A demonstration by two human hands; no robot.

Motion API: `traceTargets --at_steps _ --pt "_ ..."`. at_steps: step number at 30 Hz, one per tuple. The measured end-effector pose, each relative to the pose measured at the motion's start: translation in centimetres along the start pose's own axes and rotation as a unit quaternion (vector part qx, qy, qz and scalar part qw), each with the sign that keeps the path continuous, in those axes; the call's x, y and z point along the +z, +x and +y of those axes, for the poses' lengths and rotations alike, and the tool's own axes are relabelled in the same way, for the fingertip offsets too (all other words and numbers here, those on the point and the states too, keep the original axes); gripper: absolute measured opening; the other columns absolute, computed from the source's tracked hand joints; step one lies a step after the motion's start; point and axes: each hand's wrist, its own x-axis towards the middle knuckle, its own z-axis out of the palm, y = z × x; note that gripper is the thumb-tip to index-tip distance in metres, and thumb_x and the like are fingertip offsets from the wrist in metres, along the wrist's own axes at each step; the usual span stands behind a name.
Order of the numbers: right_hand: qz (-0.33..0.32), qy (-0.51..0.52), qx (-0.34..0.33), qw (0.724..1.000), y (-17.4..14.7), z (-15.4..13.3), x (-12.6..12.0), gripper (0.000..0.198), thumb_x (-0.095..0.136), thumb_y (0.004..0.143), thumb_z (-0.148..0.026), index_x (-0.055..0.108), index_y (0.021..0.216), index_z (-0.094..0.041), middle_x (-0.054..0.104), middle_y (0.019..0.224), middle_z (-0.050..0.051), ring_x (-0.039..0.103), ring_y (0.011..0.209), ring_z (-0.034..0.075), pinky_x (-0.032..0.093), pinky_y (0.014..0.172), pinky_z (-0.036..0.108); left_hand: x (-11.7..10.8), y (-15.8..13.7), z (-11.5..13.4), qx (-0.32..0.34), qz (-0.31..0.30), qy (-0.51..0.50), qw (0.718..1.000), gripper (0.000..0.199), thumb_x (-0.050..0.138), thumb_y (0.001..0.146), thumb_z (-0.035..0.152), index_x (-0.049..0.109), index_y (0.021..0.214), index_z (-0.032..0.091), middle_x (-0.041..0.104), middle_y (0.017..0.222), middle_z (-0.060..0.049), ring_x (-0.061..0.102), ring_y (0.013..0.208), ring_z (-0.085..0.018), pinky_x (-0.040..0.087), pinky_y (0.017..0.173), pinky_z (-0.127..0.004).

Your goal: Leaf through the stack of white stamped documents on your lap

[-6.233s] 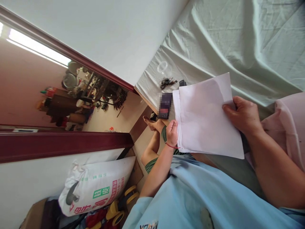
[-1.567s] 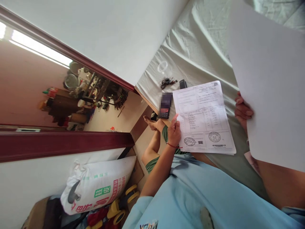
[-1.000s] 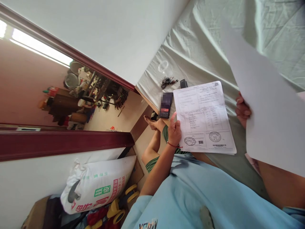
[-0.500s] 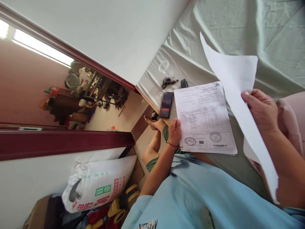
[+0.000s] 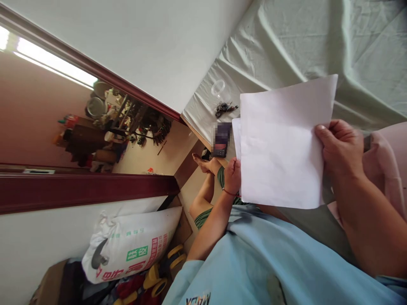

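Note:
My right hand pinches the right edge of a blank white sheet of paper, thumb on top. That sheet faces me and covers nearly all of the printed documents beneath; only a narrow strip of them shows at the left. Closed at the lower left edge of those documents is my left hand, with a red cord on its wrist. The papers are over my lap, above the edge of a bed with a pale green sheet.
On the bed sheet lie a clear plastic cup, a bunch of keys and a dark phone-like object, partly pixelated. Pink cloth is at the right. A full white sack stands by the wall near a doorway.
My right hand has swung the lifted sheet leftward and flattened it over the printed page, hiding its text and stamps. My left hand has stayed in place.

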Motion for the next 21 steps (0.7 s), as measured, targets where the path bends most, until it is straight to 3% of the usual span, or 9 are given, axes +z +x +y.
traceTargets --at_steps 3,9,15,21 --pt "-0.011 -0.073 0.005 0.997 0.22 0.45 -0.28 0.019 0.071 0.072 -0.035 0.064 0.079 -0.019 0.060 0.068 -0.003 0.044 0.054 0.008 0.032 0.049 0.023 -0.15 -0.07 0.08 -0.005 -0.004 -0.006 1.000 0.037 0.057 0.095 0.056 0.067 0.095 0.020 0.065 0.080 -0.003 0.057 0.074 -0.019 0.049 0.078 -0.035" --pt "-0.037 -0.201 -0.047 0.978 0.34 0.98 -0.78 0.017 0.064 0.081 -0.036 0.065 0.083 -0.019 0.058 0.068 -0.003 0.043 0.058 0.009 0.031 0.054 0.024 -0.24 -0.07 -0.34 -0.005 0.007 -0.005 1.000 0.046 0.057 0.092 0.065 0.067 0.094 0.020 0.062 0.081 -0.002 0.056 0.079 -0.019 0.047 0.077 -0.030" --pt "-0.084 -0.252 -0.066 0.962 0.03 0.75 -0.75 0.019 0.064 0.084 -0.039 0.062 0.079 -0.020 0.055 0.065 -0.003 0.043 0.059 0.010 0.032 0.057 0.025 -0.26 -0.10 -0.41 -0.015 0.008 -0.024 1.000 0.043 0.059 0.093 0.061 0.067 0.094 0.019 0.063 0.083 -0.001 0.055 0.080 -0.017 0.046 0.077 -0.028" --pt "-0.091 -0.260 -0.061 0.959 -0.36 0.26 -0.31 0.019 0.064 0.083 -0.039 0.065 0.081 -0.020 0.057 0.066 -0.003 0.044 0.059 0.010 0.034 0.059 0.026 -0.24 -0.04 -0.66 -0.020 0.005 -0.044 0.999 0.042 0.060 0.092 0.061 0.066 0.092 0.019 0.061 0.081 -0.001 0.053 0.077 -0.016 0.044 0.074 -0.027"
